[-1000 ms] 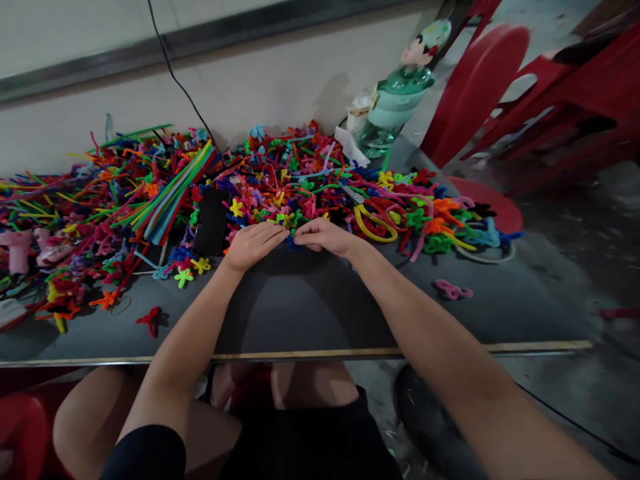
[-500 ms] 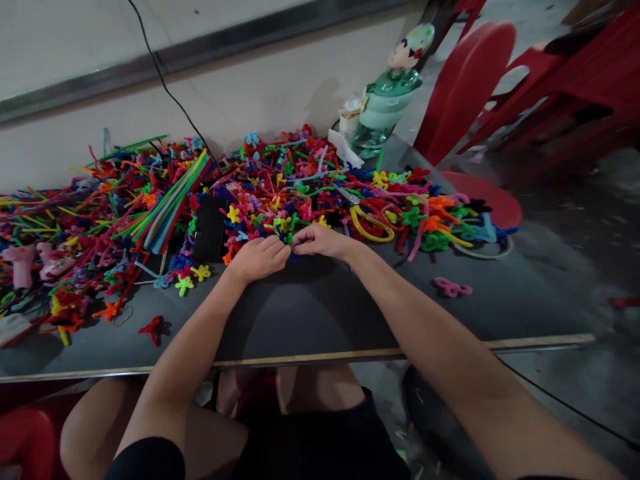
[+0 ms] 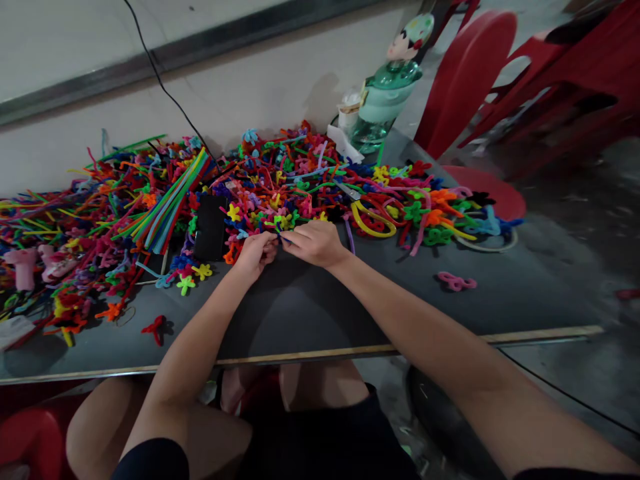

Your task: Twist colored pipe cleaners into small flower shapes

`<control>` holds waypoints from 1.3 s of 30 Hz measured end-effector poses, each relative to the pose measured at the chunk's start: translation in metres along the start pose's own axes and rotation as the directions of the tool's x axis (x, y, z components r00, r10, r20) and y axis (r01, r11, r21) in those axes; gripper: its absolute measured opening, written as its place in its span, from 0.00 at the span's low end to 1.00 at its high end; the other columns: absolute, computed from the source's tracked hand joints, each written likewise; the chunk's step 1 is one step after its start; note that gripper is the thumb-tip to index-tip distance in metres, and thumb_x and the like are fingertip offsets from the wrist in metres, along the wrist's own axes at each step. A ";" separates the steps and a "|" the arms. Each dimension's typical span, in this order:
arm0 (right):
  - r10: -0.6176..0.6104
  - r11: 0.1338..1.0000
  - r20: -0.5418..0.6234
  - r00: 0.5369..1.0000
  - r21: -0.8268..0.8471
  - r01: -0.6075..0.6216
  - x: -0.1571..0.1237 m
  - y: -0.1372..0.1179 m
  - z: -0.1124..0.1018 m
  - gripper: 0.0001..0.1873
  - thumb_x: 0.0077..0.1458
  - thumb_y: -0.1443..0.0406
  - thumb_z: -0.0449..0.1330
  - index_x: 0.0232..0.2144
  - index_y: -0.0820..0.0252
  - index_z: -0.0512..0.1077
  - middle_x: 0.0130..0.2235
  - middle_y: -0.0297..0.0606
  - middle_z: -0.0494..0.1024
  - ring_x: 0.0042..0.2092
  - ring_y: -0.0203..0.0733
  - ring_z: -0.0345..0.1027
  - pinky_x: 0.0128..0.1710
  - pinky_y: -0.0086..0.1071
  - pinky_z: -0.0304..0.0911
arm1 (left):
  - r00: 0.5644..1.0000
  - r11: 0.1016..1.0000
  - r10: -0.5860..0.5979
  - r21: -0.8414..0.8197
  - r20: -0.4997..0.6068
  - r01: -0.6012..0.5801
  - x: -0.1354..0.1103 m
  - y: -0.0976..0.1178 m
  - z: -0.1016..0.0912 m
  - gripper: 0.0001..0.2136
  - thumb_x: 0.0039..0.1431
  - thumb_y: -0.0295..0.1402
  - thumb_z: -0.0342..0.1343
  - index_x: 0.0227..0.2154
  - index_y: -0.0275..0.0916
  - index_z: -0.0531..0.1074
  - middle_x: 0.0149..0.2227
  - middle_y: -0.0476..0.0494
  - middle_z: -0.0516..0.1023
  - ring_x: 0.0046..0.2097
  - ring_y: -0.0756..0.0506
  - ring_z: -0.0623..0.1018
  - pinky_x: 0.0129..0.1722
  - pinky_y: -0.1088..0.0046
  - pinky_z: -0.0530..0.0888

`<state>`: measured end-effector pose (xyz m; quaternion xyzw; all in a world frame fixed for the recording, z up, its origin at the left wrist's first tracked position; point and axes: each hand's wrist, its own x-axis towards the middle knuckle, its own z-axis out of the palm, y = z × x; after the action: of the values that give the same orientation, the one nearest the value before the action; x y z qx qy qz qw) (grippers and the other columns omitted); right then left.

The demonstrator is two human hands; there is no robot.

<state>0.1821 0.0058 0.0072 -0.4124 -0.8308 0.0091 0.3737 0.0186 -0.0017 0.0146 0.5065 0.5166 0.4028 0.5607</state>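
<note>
My left hand [image 3: 259,253] and my right hand [image 3: 316,243] meet fingertip to fingertip over the near edge of a heap of colourful pipe cleaners [image 3: 280,180]. Between their pinched fingers shows a small dark blue pipe cleaner [image 3: 279,230], mostly hidden by the fingers. Both hands are closed on it. Left of my left hand lies a black phone [image 3: 211,228]. Yellow-handled scissors [image 3: 371,217] rest on the heap to the right of my right hand, and a purple pipe cleaner [image 3: 349,235] lies between them.
A bundle of straight pipe cleaners [image 3: 173,203] lies on the heap. At the back stands a green bottle [image 3: 383,100] with a doll-head lid. A pink twisted piece [image 3: 456,281] and a red one [image 3: 156,329] lie on the dark table [image 3: 310,320]. Red chairs [image 3: 467,80] stand at right.
My right hand has turned over the fingertips and shifted slightly left. My left hand has rolled, its fingers now curled in a pinch. The view has shifted slightly.
</note>
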 end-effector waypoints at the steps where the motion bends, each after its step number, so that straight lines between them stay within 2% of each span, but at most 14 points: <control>1: 0.035 0.999 -0.005 0.999 0.017 -0.035 0.000 0.002 0.001 0.10 0.52 0.61 0.57 0.29 0.54 0.79 0.24 0.36 0.77 0.27 0.38 0.67 0.28 0.32 0.59 | 0.995 0.992 0.092 0.086 -0.030 -0.089 0.001 0.000 -0.003 0.11 0.54 0.37 0.54 0.20 0.38 0.67 0.15 0.54 0.58 0.18 0.54 0.60 0.18 0.78 0.58; 3: 0.117 0.988 0.010 0.993 0.098 -0.117 -0.001 0.007 0.003 0.09 0.50 0.62 0.59 0.29 0.56 0.79 0.28 0.36 0.79 0.27 0.37 0.68 0.28 0.32 0.60 | 0.913 0.849 0.407 0.379 -0.024 -0.368 0.002 0.000 -0.012 0.06 0.54 0.35 0.58 0.29 0.38 0.73 0.24 0.48 0.72 0.27 0.51 0.70 0.27 0.75 0.69; 5: 0.175 0.960 0.067 0.982 0.212 -0.185 -0.002 0.011 0.005 0.09 0.47 0.62 0.60 0.29 0.58 0.79 0.29 0.37 0.79 0.26 0.36 0.68 0.27 0.30 0.60 | 0.762 0.538 0.622 0.608 0.182 -0.584 0.003 0.001 -0.021 0.06 0.55 0.33 0.59 0.36 0.39 0.74 0.36 0.42 0.77 0.39 0.47 0.75 0.41 0.69 0.72; 8: 0.208 0.898 0.160 0.965 0.360 -0.253 0.000 0.013 0.004 0.10 0.45 0.62 0.60 0.28 0.60 0.79 0.26 0.36 0.78 0.24 0.34 0.66 0.24 0.29 0.58 | 0.637 0.210 0.644 0.702 0.424 -0.680 0.003 0.003 -0.030 0.07 0.62 0.33 0.52 0.36 0.38 0.74 0.37 0.40 0.78 0.42 0.44 0.75 0.44 0.66 0.71; 11: 0.231 0.852 0.220 0.948 0.424 -0.306 0.002 0.011 0.001 0.11 0.46 0.61 0.60 0.27 0.62 0.78 0.23 0.36 0.76 0.23 0.34 0.65 0.23 0.28 0.56 | 0.622 0.114 0.642 0.747 0.448 -0.655 0.000 0.006 -0.028 0.09 0.62 0.34 0.49 0.33 0.37 0.73 0.34 0.39 0.77 0.40 0.43 0.74 0.41 0.66 0.71; 13: 0.256 0.866 0.231 0.939 0.377 -0.328 0.002 0.008 0.000 0.10 0.45 0.60 0.61 0.27 0.61 0.78 0.22 0.35 0.76 0.23 0.34 0.65 0.23 0.28 0.56 | 0.635 0.125 0.645 0.761 0.424 -0.636 -0.003 0.006 -0.022 0.08 0.61 0.33 0.50 0.31 0.37 0.73 0.33 0.39 0.76 0.39 0.43 0.73 0.39 0.66 0.70; 15: 0.269 0.913 0.192 0.944 0.263 -0.314 0.002 0.005 0.000 0.08 0.43 0.62 0.62 0.27 0.60 0.78 0.23 0.34 0.76 0.24 0.35 0.66 0.25 0.29 0.56 | 0.678 0.216 0.652 0.775 0.338 -0.594 -0.005 0.004 -0.015 0.07 0.58 0.31 0.52 0.27 0.37 0.71 0.29 0.41 0.74 0.37 0.44 0.72 0.38 0.67 0.68; 17: 0.250 0.955 0.113 0.962 0.138 -0.264 0.000 0.000 0.002 0.07 0.44 0.63 0.62 0.27 0.59 0.78 0.24 0.36 0.78 0.26 0.38 0.68 0.26 0.30 0.56 | 0.767 0.411 0.616 0.757 0.180 -0.507 -0.004 0.001 -0.008 0.07 0.55 0.30 0.54 0.22 0.37 0.69 0.25 0.44 0.71 0.33 0.46 0.71 0.34 0.69 0.67; 20: 0.200 0.978 0.023 0.980 0.048 -0.201 -0.001 -0.006 0.003 0.07 0.46 0.63 0.60 0.27 0.58 0.78 0.26 0.38 0.79 0.28 0.39 0.69 0.26 0.31 0.55 | 0.919 0.787 0.394 0.528 -0.031 -0.319 0.001 -0.004 -0.004 0.09 0.52 0.30 0.55 0.18 0.37 0.67 0.20 0.49 0.67 0.26 0.51 0.67 0.28 0.74 0.64; 22: 0.215 0.972 0.016 0.976 0.093 -0.216 -0.001 -0.008 0.002 0.08 0.47 0.63 0.59 0.27 0.59 0.78 0.27 0.38 0.79 0.27 0.39 0.69 0.26 0.30 0.55 | 0.959 0.918 0.279 0.308 -0.053 -0.250 0.005 -0.006 -0.006 0.09 0.52 0.33 0.56 0.19 0.36 0.68 0.20 0.51 0.68 0.25 0.52 0.66 0.27 0.75 0.63; 28: 0.317 0.794 0.198 0.928 0.480 -0.373 0.003 -0.003 -0.008 0.13 0.46 0.59 0.60 0.26 0.64 0.77 0.21 0.34 0.73 0.21 0.30 0.57 0.22 0.27 0.51 | 0.920 0.911 0.391 0.124 0.035 -0.392 0.007 -0.007 -0.012 0.13 0.51 0.43 0.60 0.26 0.36 0.72 0.27 0.49 0.72 0.31 0.52 0.69 0.35 0.75 0.68; 33: 0.357 0.678 0.295 0.886 0.571 -0.463 0.003 0.001 -0.003 0.15 0.45 0.57 0.60 0.26 0.65 0.77 0.17 0.30 0.65 0.18 0.27 0.48 0.19 0.27 0.45 | 0.907 0.904 0.417 0.079 0.051 -0.420 0.009 -0.011 -0.014 0.16 0.53 0.47 0.59 0.28 0.37 0.73 0.29 0.48 0.74 0.31 0.52 0.71 0.35 0.76 0.69; 36: 0.385 0.683 0.247 0.889 0.571 -0.455 0.003 0.002 0.003 0.17 0.48 0.56 0.59 0.29 0.65 0.78 0.20 0.33 0.70 0.20 0.29 0.54 0.21 0.27 0.49 | 0.900 0.890 0.434 0.137 0.036 -0.435 0.011 -0.013 -0.013 0.15 0.54 0.45 0.59 0.33 0.37 0.75 0.31 0.47 0.76 0.32 0.51 0.72 0.34 0.76 0.69; 39: 0.314 0.800 0.197 0.929 0.472 -0.371 0.002 0.000 0.003 0.18 0.54 0.56 0.56 0.35 0.65 0.78 0.28 0.39 0.78 0.26 0.34 0.65 0.27 0.29 0.58 | 0.886 0.835 0.464 0.342 -0.015 -0.431 0.009 -0.010 -0.014 0.11 0.53 0.40 0.60 0.33 0.37 0.76 0.28 0.49 0.75 0.30 0.51 0.72 0.31 0.76 0.67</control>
<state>0.1792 0.0081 0.0061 -0.4434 -0.7302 0.3142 0.4142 0.0052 0.0075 0.0042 0.6794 0.4700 0.4548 0.3327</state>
